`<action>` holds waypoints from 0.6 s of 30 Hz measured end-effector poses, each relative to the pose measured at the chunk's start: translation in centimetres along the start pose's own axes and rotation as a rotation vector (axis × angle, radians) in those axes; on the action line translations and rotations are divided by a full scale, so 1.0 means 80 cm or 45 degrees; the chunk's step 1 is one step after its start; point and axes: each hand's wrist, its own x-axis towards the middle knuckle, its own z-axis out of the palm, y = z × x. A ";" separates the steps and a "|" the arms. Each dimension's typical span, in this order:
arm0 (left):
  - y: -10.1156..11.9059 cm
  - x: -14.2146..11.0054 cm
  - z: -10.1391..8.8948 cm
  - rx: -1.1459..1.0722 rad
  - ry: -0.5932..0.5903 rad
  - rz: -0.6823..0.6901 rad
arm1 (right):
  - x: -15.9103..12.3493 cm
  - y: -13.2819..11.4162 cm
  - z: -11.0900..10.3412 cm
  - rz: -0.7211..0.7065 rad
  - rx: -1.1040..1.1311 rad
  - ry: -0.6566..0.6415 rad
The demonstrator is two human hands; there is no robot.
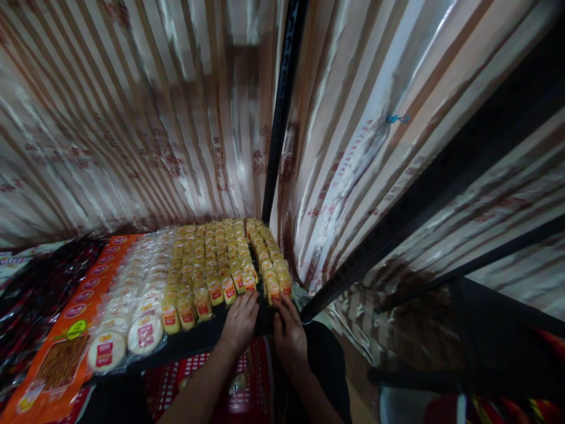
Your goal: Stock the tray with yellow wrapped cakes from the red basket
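Note:
Long rows of small yellow wrapped snack cakes (214, 291) with red-and-orange labels stand at the right end of a dark shelf (194, 333). My left hand (241, 321) lies at the shelf's front edge, fingers stretched out, with the tips against the front cakes of the rows. To its right, my right hand (291, 335) has its fingers extended and parted, and the fingertips touch the lower front of the separate right-hand rows of cakes (273, 285). A narrow dark gap runs between the two groups. Neither hand visibly grips a cake.
Left of the cakes are rows of round white wrapped biscuits (145, 333), an orange snack package (66, 353) and dark shiny packets (39, 300). A red basket (260, 377) sits below the shelf. Dark metal posts (375, 218) and striped plastic sheeting (176, 118) surround the corner.

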 end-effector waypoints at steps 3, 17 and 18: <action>0.000 0.000 -0.001 0.008 -0.004 0.016 | 0.000 0.002 0.003 -0.031 -0.020 0.004; 0.000 -0.002 -0.003 0.024 0.064 0.093 | -0.003 -0.034 0.003 -0.259 0.148 0.001; 0.000 -0.002 -0.003 0.017 0.066 0.083 | -0.002 -0.041 0.008 -0.214 0.189 -0.052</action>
